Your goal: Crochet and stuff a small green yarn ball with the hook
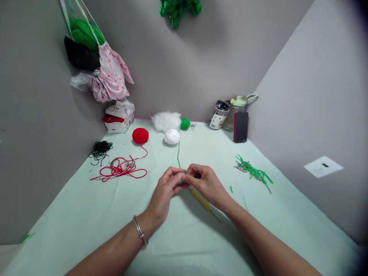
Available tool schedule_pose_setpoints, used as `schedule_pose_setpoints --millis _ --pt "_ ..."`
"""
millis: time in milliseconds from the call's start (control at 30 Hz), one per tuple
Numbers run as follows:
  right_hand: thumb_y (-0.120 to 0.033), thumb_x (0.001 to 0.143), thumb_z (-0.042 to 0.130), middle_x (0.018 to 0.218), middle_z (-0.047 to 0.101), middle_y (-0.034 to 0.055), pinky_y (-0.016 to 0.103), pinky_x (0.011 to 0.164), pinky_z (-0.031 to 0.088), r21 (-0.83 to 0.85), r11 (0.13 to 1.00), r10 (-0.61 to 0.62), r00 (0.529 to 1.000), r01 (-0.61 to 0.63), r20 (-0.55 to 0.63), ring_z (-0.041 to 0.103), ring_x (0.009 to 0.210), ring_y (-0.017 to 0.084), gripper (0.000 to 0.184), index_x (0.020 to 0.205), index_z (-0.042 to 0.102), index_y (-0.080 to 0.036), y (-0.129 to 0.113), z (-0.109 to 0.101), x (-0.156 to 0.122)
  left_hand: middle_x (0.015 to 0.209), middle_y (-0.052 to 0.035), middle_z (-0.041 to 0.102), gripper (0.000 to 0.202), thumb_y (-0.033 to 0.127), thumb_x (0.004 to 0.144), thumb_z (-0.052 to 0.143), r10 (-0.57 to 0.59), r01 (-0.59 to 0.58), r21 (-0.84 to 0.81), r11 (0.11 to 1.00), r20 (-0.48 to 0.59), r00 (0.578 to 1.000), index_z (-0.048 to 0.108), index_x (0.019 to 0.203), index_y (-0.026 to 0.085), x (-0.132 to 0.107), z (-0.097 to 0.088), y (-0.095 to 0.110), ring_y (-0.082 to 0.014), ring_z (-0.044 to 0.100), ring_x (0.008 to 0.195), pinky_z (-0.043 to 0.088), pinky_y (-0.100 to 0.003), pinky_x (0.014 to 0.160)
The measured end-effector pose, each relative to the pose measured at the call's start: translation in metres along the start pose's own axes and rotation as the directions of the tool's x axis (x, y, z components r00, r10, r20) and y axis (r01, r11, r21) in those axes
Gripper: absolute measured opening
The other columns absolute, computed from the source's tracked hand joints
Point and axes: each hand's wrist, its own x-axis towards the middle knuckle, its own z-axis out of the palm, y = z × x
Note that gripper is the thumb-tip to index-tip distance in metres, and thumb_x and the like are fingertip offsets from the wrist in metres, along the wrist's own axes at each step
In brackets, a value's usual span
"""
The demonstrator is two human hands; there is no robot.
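Close together over the middle of the table, my left hand (165, 189) and my right hand (208, 186) meet at the fingertips. Both are closed on a small green yarn piece (182, 181), which the fingers mostly hide. Something dark shows between the fingers of my right hand; I cannot make it out. A strand of green yarn (178, 153) runs from the fingers back toward a green yarn ball (185, 123). Just below my hands lies a crochet hook (200, 200) with a yellow handle, partly under my right hand.
Behind stand a red yarn ball (140, 136), white yarn ball (171, 137), white stuffing (166, 120), phone (240, 127) and bottle (229, 122). Loose red yarn (123, 169) and black yarn (101, 148) lie left, green scraps (253, 171) right. Grey walls enclose the table.
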Motion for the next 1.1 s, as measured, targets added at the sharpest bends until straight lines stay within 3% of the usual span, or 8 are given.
schedule_pose_setpoints --millis 133,267,400,567,633,767,967,1100 --pt "-0.050 0.083 0.070 0.064 0.053 -0.0030 0.029 0.062 0.035 0.088 0.995 0.052 0.998 -0.054 0.022 0.046 0.063 0.014 0.036 0.069 0.057 -0.020 -0.006 -0.007 0.001 0.100 -0.0057 0.080 0.026 0.039 0.087 0.081 -0.020 0.020 0.001 1.000 0.047 0.999 0.071 0.099 0.019 -0.003 -0.002 0.002 -0.0212 0.075 0.100 0.057 -0.036 0.098" --pt "-0.051 0.092 0.058 0.070 0.050 -0.0026 0.030 0.066 0.035 0.098 0.995 0.002 0.989 -0.016 0.146 0.044 0.068 0.015 0.035 0.075 0.057 -0.020 -0.011 -0.015 -0.003 0.098 -0.0061 0.082 0.027 0.037 0.084 0.082 -0.040 0.040 0.012 0.999 0.059 0.997 0.071 0.098 0.018 -0.002 -0.006 0.004 -0.0200 0.077 0.093 0.059 -0.037 0.096" --pt "-0.039 0.091 0.057 0.069 0.051 -0.0029 0.030 0.065 0.032 0.101 0.993 0.034 0.980 -0.055 0.198 0.043 0.066 0.014 0.028 0.071 0.053 -0.021 -0.017 -0.011 -0.011 0.079 -0.0005 0.077 0.017 0.028 0.079 0.080 -0.013 0.010 0.068 0.998 0.042 0.999 0.068 0.087 0.018 0.005 -0.008 0.000 -0.0164 0.073 0.073 0.059 -0.032 0.079" --pt "-0.029 0.088 0.056 0.064 0.046 -0.0047 0.029 0.061 0.029 0.073 0.995 0.057 0.989 -0.068 0.139 0.038 0.062 0.013 0.023 0.067 0.053 -0.021 -0.016 0.005 -0.015 0.058 0.0072 0.060 0.013 0.010 0.073 0.072 0.071 -0.068 0.217 0.974 -0.002 0.997 0.064 0.076 0.019 0.013 -0.013 -0.007 -0.0105 0.051 0.054 0.040 -0.023 0.055" --pt "-0.032 0.087 0.058 0.063 0.043 -0.0060 0.028 0.059 0.027 0.119 0.990 0.061 0.991 -0.075 0.119 0.035 0.060 0.012 0.024 0.066 0.052 -0.021 -0.011 0.007 -0.013 0.061 0.0076 0.058 0.013 0.008 0.076 0.069 0.099 -0.091 0.255 0.963 -0.018 0.995 0.064 0.080 0.020 0.014 -0.013 -0.006 -0.0108 0.048 0.056 0.037 -0.023 0.056" --pt "-0.038 0.085 0.063 0.063 0.051 -0.0049 0.027 0.058 0.028 0.196 0.977 0.057 0.992 -0.079 0.115 0.036 0.058 0.011 0.025 0.069 0.059 -0.020 -0.005 0.004 -0.007 0.070 0.0059 0.060 0.010 0.015 0.084 0.067 0.110 -0.110 0.273 0.956 0.015 0.994 0.065 0.091 0.021 0.009 -0.009 0.002 -0.0135 0.054 0.064 0.043 -0.026 0.063" --pt "-0.051 0.081 0.071 0.055 0.039 -0.0071 0.028 0.054 0.022 0.182 0.975 0.126 0.992 -0.128 0.024 0.029 0.055 0.010 0.038 0.063 0.055 -0.021 -0.003 0.003 -0.005 0.092 -0.0001 0.070 0.025 0.021 0.084 0.074 0.073 -0.098 0.227 0.969 0.115 0.991 0.071 0.108 0.020 0.000 -0.014 0.011 -0.0166 0.063 0.083 0.051 -0.029 0.080" --pt "-0.048 0.087 0.068 0.057 0.039 -0.0064 0.028 0.054 0.023 0.128 0.990 0.068 0.997 -0.063 -0.033 0.031 0.056 0.011 0.037 0.065 0.059 -0.020 -0.002 0.004 -0.006 0.095 -0.0017 0.072 0.027 0.031 0.092 0.071 0.087 -0.108 0.193 0.975 0.114 0.990 0.073 0.117 0.020 0.001 -0.019 0.008 -0.0157 0.064 0.083 0.052 -0.030 0.085"
